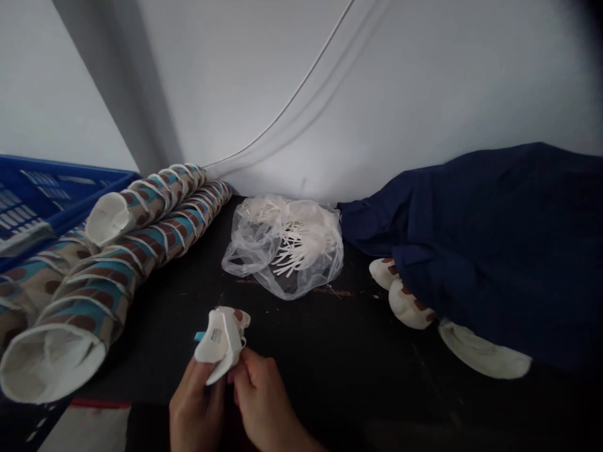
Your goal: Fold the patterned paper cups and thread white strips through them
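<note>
I can see a small printed tag [216, 335] on the white, brown-spotted cloth piece [228, 339], its print too small to read. The piece lies at my fingertips, its lower left edge pinched in my left grip [195, 398] and its lower right side pinched in my right grip [261, 395]. Under it is a dark tabletop [330, 351] bearing spotted cloth stacks [155, 245], a clear bag [245, 245] of white strips [292, 245] and navy cloth [494, 251], against a pale wall [306, 113].
</note>
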{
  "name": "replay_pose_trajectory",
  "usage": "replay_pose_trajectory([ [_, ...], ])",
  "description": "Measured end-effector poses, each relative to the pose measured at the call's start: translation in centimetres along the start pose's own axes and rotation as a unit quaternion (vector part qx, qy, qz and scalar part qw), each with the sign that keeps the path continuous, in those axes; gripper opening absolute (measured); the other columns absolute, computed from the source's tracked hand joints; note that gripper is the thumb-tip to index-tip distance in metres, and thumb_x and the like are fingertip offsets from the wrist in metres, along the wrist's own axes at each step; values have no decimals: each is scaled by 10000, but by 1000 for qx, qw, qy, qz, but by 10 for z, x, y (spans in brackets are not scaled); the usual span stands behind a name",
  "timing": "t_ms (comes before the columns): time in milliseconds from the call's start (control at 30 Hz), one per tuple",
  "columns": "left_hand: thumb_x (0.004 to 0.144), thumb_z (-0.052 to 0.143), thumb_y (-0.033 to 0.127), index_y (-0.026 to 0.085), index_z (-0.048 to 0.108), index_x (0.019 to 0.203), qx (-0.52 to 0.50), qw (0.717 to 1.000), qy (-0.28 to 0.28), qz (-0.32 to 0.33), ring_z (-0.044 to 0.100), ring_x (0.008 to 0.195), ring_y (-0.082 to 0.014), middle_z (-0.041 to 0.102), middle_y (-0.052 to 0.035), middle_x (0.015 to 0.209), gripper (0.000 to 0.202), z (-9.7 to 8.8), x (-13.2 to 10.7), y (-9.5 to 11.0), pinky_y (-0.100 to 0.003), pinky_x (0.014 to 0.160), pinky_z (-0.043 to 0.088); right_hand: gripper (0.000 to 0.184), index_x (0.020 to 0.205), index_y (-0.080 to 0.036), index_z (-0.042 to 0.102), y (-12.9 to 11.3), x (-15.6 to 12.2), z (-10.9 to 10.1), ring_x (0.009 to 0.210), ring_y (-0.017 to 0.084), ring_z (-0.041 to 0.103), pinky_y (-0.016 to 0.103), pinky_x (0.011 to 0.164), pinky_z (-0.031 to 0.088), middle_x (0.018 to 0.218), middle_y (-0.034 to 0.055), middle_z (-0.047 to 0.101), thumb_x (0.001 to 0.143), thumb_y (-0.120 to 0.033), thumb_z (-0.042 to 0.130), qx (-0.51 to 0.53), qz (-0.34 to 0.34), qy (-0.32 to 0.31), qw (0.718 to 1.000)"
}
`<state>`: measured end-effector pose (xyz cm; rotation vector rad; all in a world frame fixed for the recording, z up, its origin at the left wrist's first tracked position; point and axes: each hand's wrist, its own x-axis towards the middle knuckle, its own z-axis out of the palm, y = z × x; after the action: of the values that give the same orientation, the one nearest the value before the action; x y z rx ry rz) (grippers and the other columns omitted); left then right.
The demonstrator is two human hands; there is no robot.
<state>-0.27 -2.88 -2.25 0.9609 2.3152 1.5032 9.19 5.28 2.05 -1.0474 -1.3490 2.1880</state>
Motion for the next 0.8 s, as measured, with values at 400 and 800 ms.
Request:
replay_pose_trajectory([
  [400,672,730,272,233,778,900,-71,997,-27,-21,702,899,-298,777,-82,1006,237,1,5,2,-320,826,506,212,744,-179,630,-6,3,-7,559,127,526,221,546,363,605,-5,539,877,-139,470,-305,-142,19,942],
  [800,604,891,337,169,737,909,-412,827,-148,-353,660,578,-141,761,-19,769,381,-10,10,32,-230,595,549,189,898,-164,708,-19,-28,-43,711,166,610,228,627,414,797,52,683,900,-243,536,-307,-227,53,923],
])
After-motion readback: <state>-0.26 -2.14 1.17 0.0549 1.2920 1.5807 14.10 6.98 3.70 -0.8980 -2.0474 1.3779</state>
